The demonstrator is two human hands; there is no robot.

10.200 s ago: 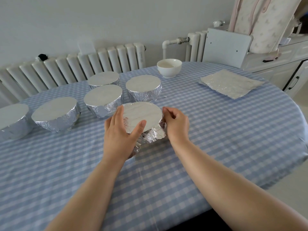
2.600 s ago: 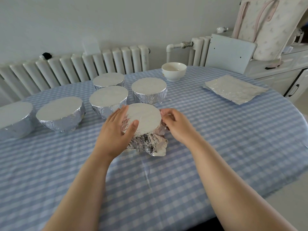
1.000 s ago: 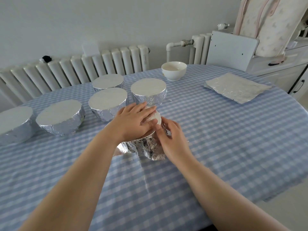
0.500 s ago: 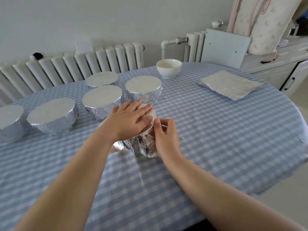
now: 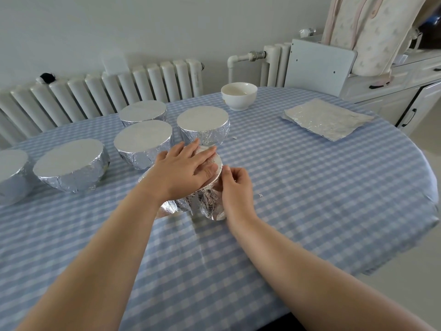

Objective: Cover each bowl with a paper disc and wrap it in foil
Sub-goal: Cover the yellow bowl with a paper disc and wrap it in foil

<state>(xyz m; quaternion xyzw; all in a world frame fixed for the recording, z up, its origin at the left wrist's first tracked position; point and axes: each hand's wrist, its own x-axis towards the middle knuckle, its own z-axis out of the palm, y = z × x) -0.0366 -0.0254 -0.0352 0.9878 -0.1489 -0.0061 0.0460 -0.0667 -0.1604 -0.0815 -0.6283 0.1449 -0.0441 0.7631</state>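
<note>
At the table's middle stands a bowl in crumpled foil (image 5: 202, 204), topped by a paper disc (image 5: 218, 167). My left hand (image 5: 183, 169) lies flat on the disc with straight fingers and hides most of it. My right hand (image 5: 235, 187) sits at the bowl's right side, its curled fingers pinching the foil at the rim. Several wrapped bowls stand behind and to the left, among them one (image 5: 202, 126) just beyond my left hand, one (image 5: 143, 144) left of it and one (image 5: 69, 168) farther left. A bare white bowl (image 5: 239, 96) stands at the far edge.
A stack of foil sheets (image 5: 327, 118) lies at the back right of the blue checked tablecloth (image 5: 310, 187). A white radiator (image 5: 100, 91) runs along the wall behind the table. A white chair back (image 5: 317, 65) and a cabinet (image 5: 405, 91) stand at the right.
Over ten seconds my left hand has gone from the bowl's left side onto the disc, pressing flat. My right hand has stayed at the right rim, working the foil upward.
</note>
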